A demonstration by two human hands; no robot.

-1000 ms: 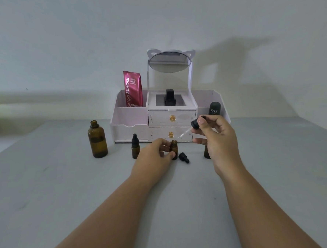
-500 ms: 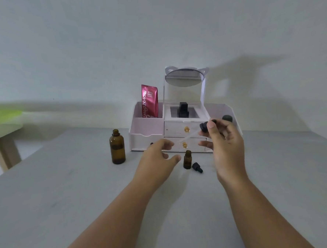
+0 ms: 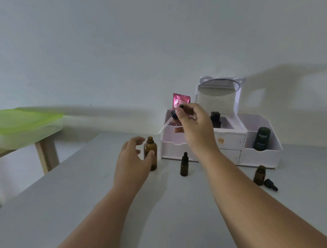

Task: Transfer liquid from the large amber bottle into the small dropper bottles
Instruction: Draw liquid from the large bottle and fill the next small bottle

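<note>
The large amber bottle (image 3: 150,153) stands uncapped on the grey table (image 3: 87,205). My left hand (image 3: 132,160) is right beside it with fingers apart, the thumb touching or nearly touching its side. My right hand (image 3: 194,125) pinches a black-capped glass dropper (image 3: 168,121), tilted, its clear tip pointing down-left above and a little right of the bottle's mouth. A capped small dropper bottle (image 3: 184,164) stands to the right of the large bottle. Farther right an uncapped small amber bottle (image 3: 259,175) stands next to a loose black dropper cap (image 3: 270,184).
A white cosmetic organiser (image 3: 260,156) with drawers and a round mirror (image 3: 217,87) stands at the back. It holds a pink sachet (image 3: 181,101), a black item and a dark Kahf bottle (image 3: 261,139). A green-topped side table (image 3: 21,125) is at the left.
The view swung left. My left hand let go of the small uncapped bottle and moved to the large amber bottle. My right hand carried the dropper leftward over it.
</note>
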